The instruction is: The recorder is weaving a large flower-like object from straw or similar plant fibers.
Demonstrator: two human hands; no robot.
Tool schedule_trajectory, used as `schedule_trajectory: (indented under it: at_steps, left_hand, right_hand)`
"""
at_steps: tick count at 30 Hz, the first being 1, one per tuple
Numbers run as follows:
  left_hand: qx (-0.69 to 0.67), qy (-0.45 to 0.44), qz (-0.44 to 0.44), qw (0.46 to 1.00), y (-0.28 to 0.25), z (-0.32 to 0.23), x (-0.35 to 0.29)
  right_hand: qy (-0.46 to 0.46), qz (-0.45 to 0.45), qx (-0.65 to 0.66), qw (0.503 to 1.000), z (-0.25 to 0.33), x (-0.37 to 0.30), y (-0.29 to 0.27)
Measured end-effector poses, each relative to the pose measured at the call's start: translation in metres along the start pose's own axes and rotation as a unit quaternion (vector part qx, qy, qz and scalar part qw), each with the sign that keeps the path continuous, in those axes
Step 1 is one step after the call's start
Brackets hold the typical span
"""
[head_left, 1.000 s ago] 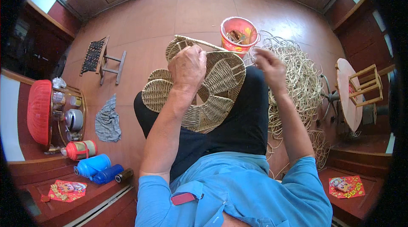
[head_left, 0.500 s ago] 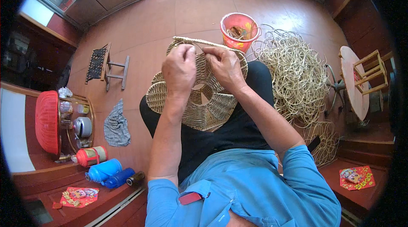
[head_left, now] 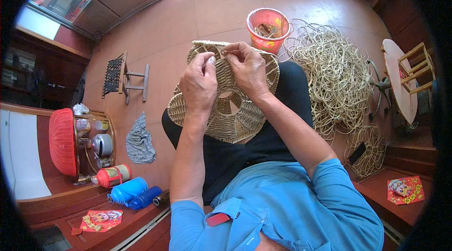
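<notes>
Across my lap rests a woven straw-rope piece, tan, with petal-like rounded sections around a central hole. My left hand is closed in a pinch at its far edge, thumb against the bent forefinger. Just to its right, my right hand pinches too, over the upper part of the weave. Thin straw cord seems to run between the two sets of fingertips, though its exact path is too small to follow. A raised rope-like rim runs along the far edge, partly covered by the right fingers.
To the right lies a big tangled heap of straw cord, with a smaller coil nearer me. A red bucket stands just beyond the weave. Leftward are a low stool, a crumpled cloth and thermos flasks.
The whole view has shifted slightly. My left hand has turned so its thumb and forefinger show more plainly. The right hand's fingers have risen a little at the far edge.
</notes>
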State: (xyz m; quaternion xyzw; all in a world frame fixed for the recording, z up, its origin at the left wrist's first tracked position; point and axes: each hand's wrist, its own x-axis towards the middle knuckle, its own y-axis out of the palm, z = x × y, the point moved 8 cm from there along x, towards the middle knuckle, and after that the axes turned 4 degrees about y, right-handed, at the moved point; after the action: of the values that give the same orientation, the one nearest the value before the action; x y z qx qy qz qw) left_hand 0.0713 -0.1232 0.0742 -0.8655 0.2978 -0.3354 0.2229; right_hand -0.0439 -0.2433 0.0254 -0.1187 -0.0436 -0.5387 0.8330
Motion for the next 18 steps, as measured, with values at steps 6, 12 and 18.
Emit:
schedule_trajectory:
  at_steps: [6,12,18]
  left_hand:
    - [0.112,0.013,0.063,0.992,0.023,-0.007,0.011]
    - [0.046,-0.047,0.079,0.995,0.035,0.004,0.019]
    - [-0.161,-0.13,-0.011,0.978,0.047,0.027,-0.001]
  right_hand:
    - [0.042,-0.014,0.0,0.999,-0.006,-0.001,0.002]
    - [0.018,-0.02,-0.002,1.0,-0.01,-0.002,0.004]
    - [0.015,-0.026,0.029,0.999,-0.01,-0.008,0.002]
